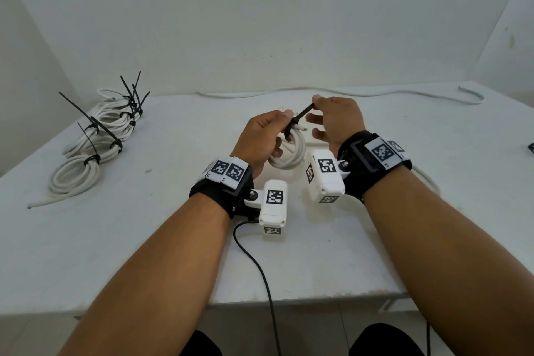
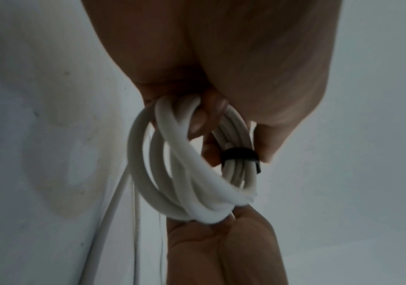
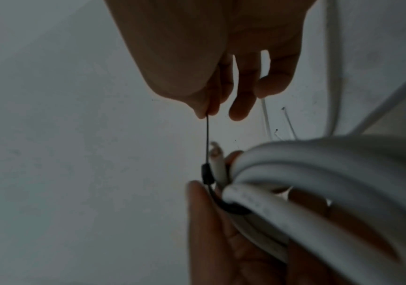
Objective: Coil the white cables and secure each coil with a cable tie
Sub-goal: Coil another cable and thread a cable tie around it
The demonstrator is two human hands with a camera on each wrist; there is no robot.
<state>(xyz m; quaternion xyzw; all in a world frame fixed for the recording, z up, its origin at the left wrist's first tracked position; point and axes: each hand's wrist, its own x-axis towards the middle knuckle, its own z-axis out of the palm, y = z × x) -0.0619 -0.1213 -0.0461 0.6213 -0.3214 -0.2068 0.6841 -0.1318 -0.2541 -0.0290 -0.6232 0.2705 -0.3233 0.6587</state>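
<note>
My left hand (image 1: 267,136) grips a small coil of white cable (image 1: 291,157) just above the middle of the table. A black cable tie (image 1: 300,115) is looped round the coil's strands, seen as a dark band (image 2: 239,155) in the left wrist view. My right hand (image 1: 332,118) pinches the tie's free tail between thumb and forefinger, up and to the right of the coil. In the right wrist view the thin tail (image 3: 207,138) runs from my fingertips down into the tie's head (image 3: 208,173) beside a cut cable end (image 3: 215,154).
Several tied cable coils (image 1: 95,141) with black tie tails sticking up lie at the table's left. A long loose white cable (image 1: 346,92) runs along the back edge. A dark object (image 1: 531,149) sits at the far right edge. A black lead (image 1: 260,269) trails off the front edge.
</note>
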